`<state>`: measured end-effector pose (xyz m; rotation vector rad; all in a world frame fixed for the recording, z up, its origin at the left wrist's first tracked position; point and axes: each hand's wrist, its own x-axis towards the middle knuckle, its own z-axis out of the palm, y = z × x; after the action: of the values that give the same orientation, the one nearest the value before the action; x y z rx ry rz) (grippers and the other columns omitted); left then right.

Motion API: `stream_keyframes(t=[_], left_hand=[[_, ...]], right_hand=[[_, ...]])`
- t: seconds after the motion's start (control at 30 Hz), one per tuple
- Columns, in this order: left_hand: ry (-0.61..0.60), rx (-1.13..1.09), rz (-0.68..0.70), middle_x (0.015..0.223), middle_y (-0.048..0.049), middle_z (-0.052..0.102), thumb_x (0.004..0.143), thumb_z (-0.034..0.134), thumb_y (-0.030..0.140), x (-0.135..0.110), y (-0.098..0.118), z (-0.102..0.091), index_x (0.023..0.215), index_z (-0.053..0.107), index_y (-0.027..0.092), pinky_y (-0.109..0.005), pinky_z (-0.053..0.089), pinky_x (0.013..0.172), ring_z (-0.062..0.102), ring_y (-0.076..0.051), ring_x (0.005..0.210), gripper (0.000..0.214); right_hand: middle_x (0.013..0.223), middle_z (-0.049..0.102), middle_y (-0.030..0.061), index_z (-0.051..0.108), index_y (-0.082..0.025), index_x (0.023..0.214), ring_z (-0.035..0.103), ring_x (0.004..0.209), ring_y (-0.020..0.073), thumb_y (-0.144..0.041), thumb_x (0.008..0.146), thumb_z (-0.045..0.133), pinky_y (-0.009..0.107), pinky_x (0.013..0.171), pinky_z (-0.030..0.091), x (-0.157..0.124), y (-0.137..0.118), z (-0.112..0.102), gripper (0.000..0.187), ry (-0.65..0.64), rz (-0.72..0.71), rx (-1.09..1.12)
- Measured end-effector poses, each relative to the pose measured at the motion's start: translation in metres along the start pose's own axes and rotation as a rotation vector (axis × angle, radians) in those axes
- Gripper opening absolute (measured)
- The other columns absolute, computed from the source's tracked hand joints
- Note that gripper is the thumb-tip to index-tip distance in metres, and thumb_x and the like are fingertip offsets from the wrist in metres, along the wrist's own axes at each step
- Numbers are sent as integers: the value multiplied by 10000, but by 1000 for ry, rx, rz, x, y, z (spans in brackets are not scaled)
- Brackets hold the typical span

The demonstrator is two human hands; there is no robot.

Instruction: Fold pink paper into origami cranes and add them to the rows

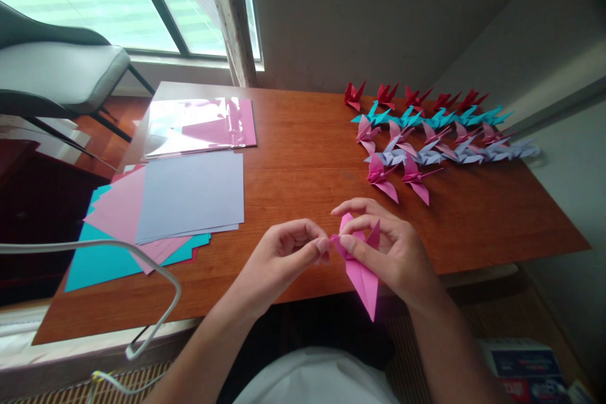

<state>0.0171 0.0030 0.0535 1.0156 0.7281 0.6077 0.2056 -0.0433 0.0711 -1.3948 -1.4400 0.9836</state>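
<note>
A bright pink origami crane [362, 278] is held over the table's front edge, its wings pointing up and down. My right hand [392, 246] grips its body between thumb and fingers. On its left side, my left hand [293, 246] pinches the small pointed tip with thumb and forefinger. Just beyond my right hand stand two finished cranes [379, 175] of the same bright pink. Farther back are rows of white cranes [428, 154], light pink cranes [401, 134], turquoise cranes [409, 116] and red cranes [416, 98].
Loose coloured paper sheets [194, 196] lie fanned out on the left of the wooden table [293, 139]. Behind them is a clear packet of pink paper [243, 123]. A white cable [165, 278] loops over the front left edge. A chair [71, 72] stands by the window.
</note>
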Motion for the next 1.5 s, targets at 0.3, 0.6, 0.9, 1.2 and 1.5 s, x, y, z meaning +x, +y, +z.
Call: stream_keyframes(t=[0.3,0.6,0.9,1.2,1.5], left_hand=[[152,525,309,679,16,587,915,640,237,-7,-1,4,768,650,164,-226,386,589,487,-99,621,165],[159,573,355,719,3,619,938,606,228,-6,1,8,809,637,168,-232,417,611,528,-112,648,146],[205,647,441,707,5,605,920,603,165,-5,-4,9,791,609,177,-217,412,600,525,-105,635,130],[187,623,417,780,-13,649,929,611,200,-3,-6,7,868,636,172,-231,436,628,562,-117,685,71],[191,689,409,764,-14,648,951,592,226,-2,-7,5,833,617,189,-235,421,622,541,-118,662,126]], right_hand=[[1133,686,65,715,-224,787,626,1119,239,-199,869,711,396,1006,451,-1,-3,2,86,9,31,18],[1138,685,70,710,-224,800,626,1114,243,-211,878,703,408,992,463,0,-3,2,79,9,19,-12],[1133,686,70,701,-228,786,630,1107,246,-194,866,703,409,983,474,-1,-1,5,87,26,-5,-28],[1135,690,67,707,-233,791,623,1119,251,-204,863,710,421,985,479,-1,5,4,77,5,-48,-59],[1124,698,69,724,-240,805,615,1118,250,-193,863,710,418,985,483,1,6,5,76,8,-73,-128]])
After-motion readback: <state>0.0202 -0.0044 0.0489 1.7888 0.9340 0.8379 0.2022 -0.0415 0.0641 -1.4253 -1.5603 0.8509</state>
